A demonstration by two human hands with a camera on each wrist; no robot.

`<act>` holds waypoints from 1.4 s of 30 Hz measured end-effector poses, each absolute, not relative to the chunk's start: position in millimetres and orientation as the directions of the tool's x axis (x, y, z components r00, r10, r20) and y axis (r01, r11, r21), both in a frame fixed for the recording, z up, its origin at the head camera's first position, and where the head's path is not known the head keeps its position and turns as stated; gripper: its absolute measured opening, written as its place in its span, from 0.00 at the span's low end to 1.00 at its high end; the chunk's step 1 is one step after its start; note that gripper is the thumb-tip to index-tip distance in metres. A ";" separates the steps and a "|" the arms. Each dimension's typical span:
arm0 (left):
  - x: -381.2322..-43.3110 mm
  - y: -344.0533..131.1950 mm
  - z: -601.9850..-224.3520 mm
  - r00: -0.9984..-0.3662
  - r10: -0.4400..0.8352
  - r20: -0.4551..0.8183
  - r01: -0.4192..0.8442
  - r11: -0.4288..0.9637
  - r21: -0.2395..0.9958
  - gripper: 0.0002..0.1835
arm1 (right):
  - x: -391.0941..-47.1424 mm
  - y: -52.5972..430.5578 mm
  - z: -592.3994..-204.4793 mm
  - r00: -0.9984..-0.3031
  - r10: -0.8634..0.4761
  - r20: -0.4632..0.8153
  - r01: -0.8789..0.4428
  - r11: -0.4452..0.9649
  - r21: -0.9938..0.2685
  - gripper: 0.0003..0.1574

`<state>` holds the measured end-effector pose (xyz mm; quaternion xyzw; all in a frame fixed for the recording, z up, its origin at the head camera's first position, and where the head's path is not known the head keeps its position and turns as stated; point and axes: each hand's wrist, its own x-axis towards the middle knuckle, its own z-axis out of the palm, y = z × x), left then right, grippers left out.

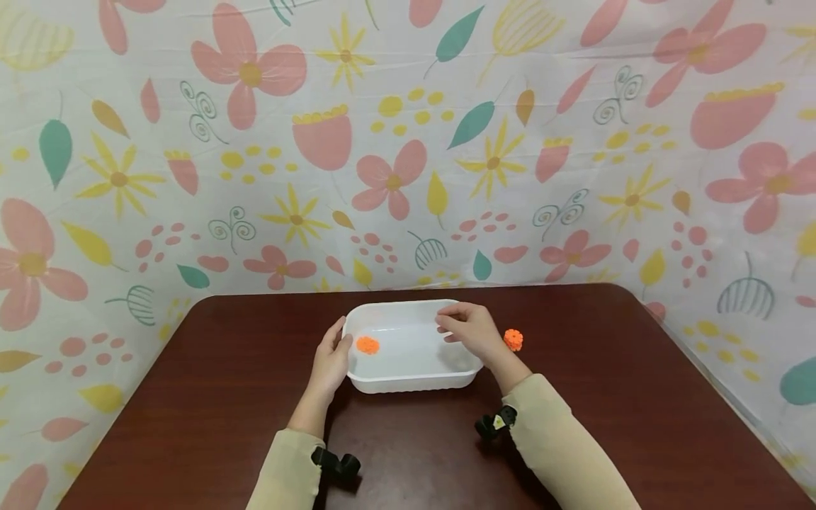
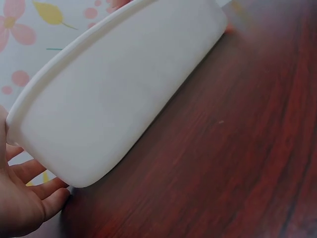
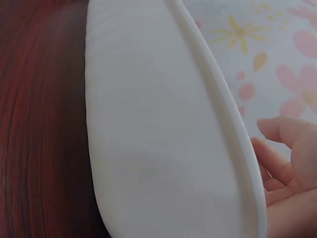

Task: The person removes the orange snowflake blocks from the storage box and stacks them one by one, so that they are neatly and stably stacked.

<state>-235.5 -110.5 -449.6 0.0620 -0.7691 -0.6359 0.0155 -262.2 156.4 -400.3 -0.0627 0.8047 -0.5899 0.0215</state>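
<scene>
A white rectangular plastic tub (image 1: 414, 383) with rounded corners stands on the table. My left hand (image 1: 330, 365) holds its left end, thumb at the rim; in the left wrist view the fingers (image 2: 42, 188) lie against the outer wall below the rim. Over the tub's right part hovers my right hand (image 1: 470, 329), fingers loosely bent, with nothing visible between them. The right wrist view shows its thumb and fingers (image 3: 271, 157) past the tub's rim. Inside the tub at left lies a small orange piece (image 1: 367, 345). Another orange, knobbly piece (image 1: 513, 340) sits outside, right of the tub.
The dark reddish-brown table (image 1: 210, 397) runs back to a floral cloth backdrop (image 1: 395, 142). Black camera mounts (image 1: 336, 464) are strapped at both wrists, below the beige sleeves (image 1: 567, 439).
</scene>
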 end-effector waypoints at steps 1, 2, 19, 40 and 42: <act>-235.1 -111.0 -449.3 -0.992 -0.115 -0.056 -0.077 0.184 0.980 0.27 | -262.8 152.5 -400.1 -0.989 -0.141 0.043 -0.085 0.308 -0.948 0.19; -234.7 -111.2 -449.2 -0.992 -0.113 -0.053 -0.073 0.185 0.980 0.27 | -263.2 148.9 -399.6 -0.987 -0.155 0.046 -0.094 0.318 -0.943 0.18; -226.8 -106.0 -446.0 -0.994 -0.106 -0.004 -0.031 0.260 0.965 0.26 | -264.6 98.8 -398.3 -0.963 -0.268 0.003 -0.130 0.456 -0.880 0.14; -219.2 -98.1 -447.8 -0.998 -0.069 0.003 -0.016 0.267 0.964 0.26 | -272.1 66.9 -405.9 -0.944 -0.331 0.003 -0.210 0.591 -0.779 0.10; -219.5 -98.3 -447.7 -0.997 -0.078 0.011 -0.010 0.269 0.963 0.26 | -274.1 65.4 -408.3 -0.944 -0.329 0.017 -0.221 0.594 -0.774 0.10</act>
